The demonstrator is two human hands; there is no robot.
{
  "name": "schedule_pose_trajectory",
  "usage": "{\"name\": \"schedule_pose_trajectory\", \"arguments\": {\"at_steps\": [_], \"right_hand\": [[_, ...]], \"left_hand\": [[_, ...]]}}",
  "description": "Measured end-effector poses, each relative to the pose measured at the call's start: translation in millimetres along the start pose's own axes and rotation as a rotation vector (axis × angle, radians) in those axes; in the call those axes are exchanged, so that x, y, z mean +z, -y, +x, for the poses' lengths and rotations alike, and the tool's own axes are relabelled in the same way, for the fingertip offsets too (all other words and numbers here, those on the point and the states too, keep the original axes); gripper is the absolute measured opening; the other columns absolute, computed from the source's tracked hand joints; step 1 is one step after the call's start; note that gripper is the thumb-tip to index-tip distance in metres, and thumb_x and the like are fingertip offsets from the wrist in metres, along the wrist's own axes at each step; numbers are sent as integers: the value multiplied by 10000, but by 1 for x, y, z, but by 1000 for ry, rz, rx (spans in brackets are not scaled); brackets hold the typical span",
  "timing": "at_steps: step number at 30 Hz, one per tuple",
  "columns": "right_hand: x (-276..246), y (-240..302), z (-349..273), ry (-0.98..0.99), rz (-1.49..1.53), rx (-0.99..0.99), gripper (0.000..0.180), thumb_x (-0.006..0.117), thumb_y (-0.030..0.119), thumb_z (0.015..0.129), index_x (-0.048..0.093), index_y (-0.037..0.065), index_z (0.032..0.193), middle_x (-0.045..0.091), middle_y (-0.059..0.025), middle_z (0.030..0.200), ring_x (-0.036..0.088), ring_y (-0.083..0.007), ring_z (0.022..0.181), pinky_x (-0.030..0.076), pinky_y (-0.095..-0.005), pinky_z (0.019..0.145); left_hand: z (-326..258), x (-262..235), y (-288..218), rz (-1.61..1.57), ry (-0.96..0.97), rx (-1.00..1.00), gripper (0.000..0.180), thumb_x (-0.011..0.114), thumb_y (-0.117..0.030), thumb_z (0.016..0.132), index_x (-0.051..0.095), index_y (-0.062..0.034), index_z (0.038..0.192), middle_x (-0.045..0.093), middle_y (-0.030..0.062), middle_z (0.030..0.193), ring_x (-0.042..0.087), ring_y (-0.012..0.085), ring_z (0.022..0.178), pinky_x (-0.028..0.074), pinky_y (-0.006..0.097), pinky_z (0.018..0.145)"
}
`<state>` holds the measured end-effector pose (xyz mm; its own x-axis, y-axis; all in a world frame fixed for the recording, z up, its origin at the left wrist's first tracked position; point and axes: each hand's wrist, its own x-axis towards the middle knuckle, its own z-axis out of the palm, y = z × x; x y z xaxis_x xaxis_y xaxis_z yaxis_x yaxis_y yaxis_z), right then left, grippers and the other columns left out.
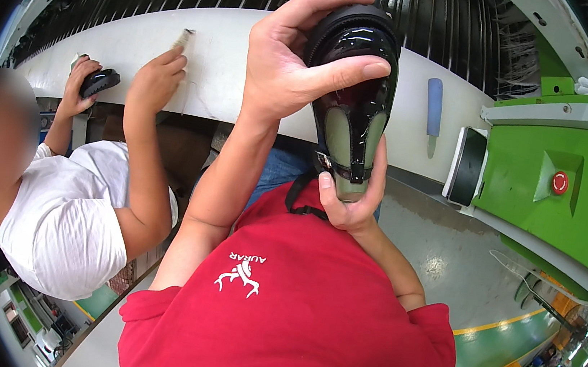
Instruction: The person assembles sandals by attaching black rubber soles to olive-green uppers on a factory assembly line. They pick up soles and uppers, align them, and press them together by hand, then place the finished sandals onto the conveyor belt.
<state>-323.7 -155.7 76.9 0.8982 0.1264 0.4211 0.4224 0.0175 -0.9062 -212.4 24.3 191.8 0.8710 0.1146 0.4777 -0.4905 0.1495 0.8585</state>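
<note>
A glossy black strapped shoe [359, 57] with a thick dark sole is held up over the white work surface, toe pointing away from me. Inside it sits a pale green shoe last [338, 134], showing through the openings and at the heel end. My left hand [286, 59] is closed around the toe part, thumb lying across the upper and fingers round the sole's edge. Around the heel end, my right hand [356, 209] is closed, its thumb beside the small strap buckle [323, 161]. The rest of its fingers are partly hidden behind the shoe.
To my left a co-worker in white [72, 223] holds another black shoe [99, 82] and a small brush-like tool [183, 39]. A blue-handled tool [434, 107] lies on the white worktop [220, 66]. At right stands a green machine [529, 159] with a red button [559, 183]. Dark rollers run behind.
</note>
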Motion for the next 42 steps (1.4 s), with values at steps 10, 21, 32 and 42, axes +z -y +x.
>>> {"name": "schedule_pose_trajectory", "arguments": {"at_steps": [10, 21, 32, 42], "right_hand": [[-2, 2, 3, 13, -32, -6, 983, 775, 161, 856, 298, -177, 1646, 561, -287, 1400, 668, -364, 1208, 551, -435, 1037], [1, 4, 0, -11, 18, 45, 989, 776, 155, 853, 295, -174, 1651, 567, -266, 1359, 672, -340, 1179, 559, -415, 1008], [1, 6, 1, -15, 15, 21, 993, 774, 151, 849, 292, -170, 1656, 560, -275, 1391, 669, -349, 1214, 555, -420, 1035], [-4, 13, 5, -2, -18, 19, 975, 771, 147, 843, 319, -164, 1649, 579, -276, 1392, 677, -356, 1221, 558, -418, 1041]], "left_hand": [[-1, -2, 0, 77, 47, 15, 607, 941, -25, 842, 699, 75, 1389, 813, 203, 1233, 797, 209, 1090, 640, 329, 987], [-3, 0, -2, 80, 39, 22, 571, 938, -31, 862, 708, 69, 1375, 816, 210, 1226, 801, 205, 1077, 645, 325, 974], [-7, 2, -6, 119, 43, 19, 554, 953, -95, 870, 732, 48, 1357, 821, 140, 1163, 794, 173, 1029, 639, 296, 931], [-5, 5, -15, 104, 44, -43, 518, 928, -135, 904, 749, 30, 1361, 813, 112, 1153, 785, 165, 1031, 637, 313, 936]]}}
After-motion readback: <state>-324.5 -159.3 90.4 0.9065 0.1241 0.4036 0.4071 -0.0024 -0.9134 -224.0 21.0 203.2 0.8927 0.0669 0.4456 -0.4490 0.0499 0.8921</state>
